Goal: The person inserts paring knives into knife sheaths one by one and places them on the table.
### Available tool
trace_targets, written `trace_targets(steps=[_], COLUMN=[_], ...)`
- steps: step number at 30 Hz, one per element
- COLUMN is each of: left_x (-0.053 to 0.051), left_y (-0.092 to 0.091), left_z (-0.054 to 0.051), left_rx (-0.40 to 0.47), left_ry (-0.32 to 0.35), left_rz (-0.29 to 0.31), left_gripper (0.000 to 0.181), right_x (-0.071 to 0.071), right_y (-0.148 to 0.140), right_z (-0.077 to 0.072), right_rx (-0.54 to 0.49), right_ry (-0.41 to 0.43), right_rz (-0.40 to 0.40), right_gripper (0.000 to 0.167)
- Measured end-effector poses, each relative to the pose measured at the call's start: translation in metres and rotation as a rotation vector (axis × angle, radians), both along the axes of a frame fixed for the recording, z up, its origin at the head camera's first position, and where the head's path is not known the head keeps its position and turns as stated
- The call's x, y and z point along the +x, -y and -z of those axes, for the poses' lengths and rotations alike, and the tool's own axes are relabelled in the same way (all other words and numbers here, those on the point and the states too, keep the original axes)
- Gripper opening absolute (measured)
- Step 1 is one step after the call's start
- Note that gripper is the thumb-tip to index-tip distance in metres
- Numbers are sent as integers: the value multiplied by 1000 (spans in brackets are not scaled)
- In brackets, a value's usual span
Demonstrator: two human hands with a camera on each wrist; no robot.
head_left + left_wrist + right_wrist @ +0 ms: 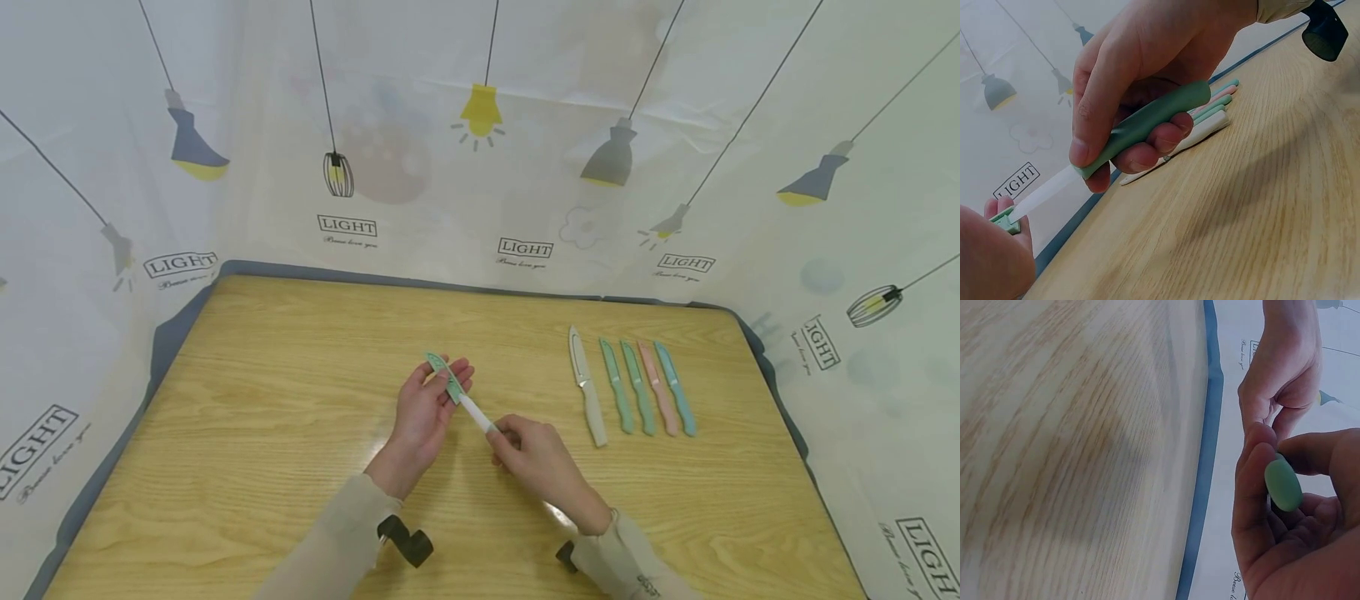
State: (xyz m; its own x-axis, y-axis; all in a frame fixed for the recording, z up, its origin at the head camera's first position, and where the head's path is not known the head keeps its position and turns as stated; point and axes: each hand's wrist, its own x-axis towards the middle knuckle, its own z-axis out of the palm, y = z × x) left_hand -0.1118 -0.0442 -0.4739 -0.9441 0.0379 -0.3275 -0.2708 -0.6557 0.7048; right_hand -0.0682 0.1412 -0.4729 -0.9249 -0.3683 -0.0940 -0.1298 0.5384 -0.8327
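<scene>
My left hand (420, 414), palm turned up, holds a green knife sheath (454, 392) between thumb and fingers. From the sheath's lower end a white knife blade (476, 412) sticks out, its tip hidden inside. My right hand (542, 458) grips the knife's green handle (1150, 125), thumb on one side and fingers curled beneath. Seen from the right wrist, the rounded butt of the handle (1283, 484) shows between thumb and fingers. Knife and sheath are held above the wooden table (262, 467).
To the right lie a beige knife (592, 408), two green knives (615, 383) (637, 387), a pink knife (657, 387) and a blue knife (677, 387), side by side. A patterned white curtain (435, 225) surrounds the back and sides of the table.
</scene>
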Motion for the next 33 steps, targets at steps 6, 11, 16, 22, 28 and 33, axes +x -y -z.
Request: trace_targets(steps=[6, 11, 16, 22, 28, 33], left_x=[1, 3, 3, 5, 6, 8], left_y=[-1, -4, -7, -10, -12, -14], left_z=[0, 2, 3, 3, 2, 3], left_rx=[10, 13, 11, -3, -11, -22], left_ry=[-5, -3, -13, -12, -14, -30], left_rz=[2, 32, 36, 41, 49, 72], left_gripper=[41, 40, 41, 43, 43, 42], right_x=[0, -1, -2, -2, -4, -6], right_y=[2, 4, 6, 7, 8, 10], right_z=[-2, -2, -3, -3, -4, -6], right_rx=[4, -6, -4, -8, -9, -6], right_ry=[6, 23, 27, 7, 5, 6], right_rz=[6, 9, 12, 1, 10, 32], right_gripper=[26, 27, 26, 27, 28, 28])
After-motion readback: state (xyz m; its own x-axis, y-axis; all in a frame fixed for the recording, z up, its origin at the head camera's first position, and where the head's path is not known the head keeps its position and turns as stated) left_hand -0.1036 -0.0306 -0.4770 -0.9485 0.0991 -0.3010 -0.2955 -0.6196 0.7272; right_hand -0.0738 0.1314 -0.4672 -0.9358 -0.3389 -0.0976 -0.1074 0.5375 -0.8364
